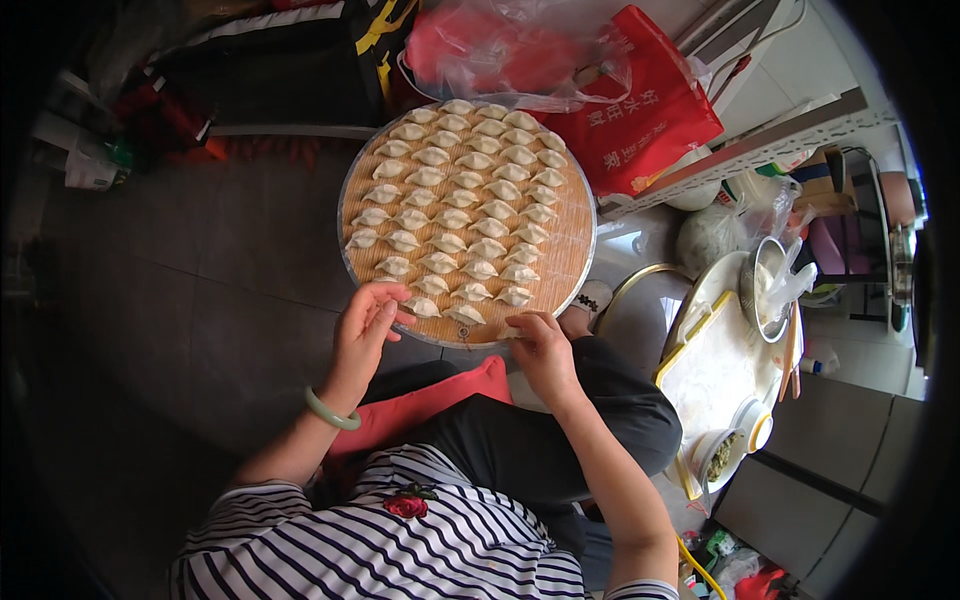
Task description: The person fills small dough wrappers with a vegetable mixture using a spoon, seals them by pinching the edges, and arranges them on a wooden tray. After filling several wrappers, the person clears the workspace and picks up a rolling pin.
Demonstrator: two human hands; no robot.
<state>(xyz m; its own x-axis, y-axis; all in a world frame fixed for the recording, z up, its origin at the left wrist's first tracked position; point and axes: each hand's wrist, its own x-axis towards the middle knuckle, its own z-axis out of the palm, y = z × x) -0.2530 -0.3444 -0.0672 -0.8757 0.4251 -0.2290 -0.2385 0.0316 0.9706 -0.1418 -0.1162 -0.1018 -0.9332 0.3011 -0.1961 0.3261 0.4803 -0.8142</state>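
A round woven tray [566, 247] with a pale rim holds many raw dumplings [452, 219] in rows. At its near right edge, my right hand [540, 349] has its fingers closed on a dumpling [511, 332], of which only a small part shows. My left hand [367, 322] is at the near left edge with fingers apart, close beside a dumpling [421, 307]; nothing shows held in it. Another dumpling is partly hidden behind the left fingertips. A metal ring [463, 331] lies at the tray's near edge.
To the right, a round table [765, 375] bears a floured board [701, 375], a metal bowl [757, 289] with a plastic bag, and a bowl of green filling [720, 457]. Beyond the tray stand a red bag [637, 120] and a black bag [285, 75]. A metal shelf edge [750, 154] runs at upper right.
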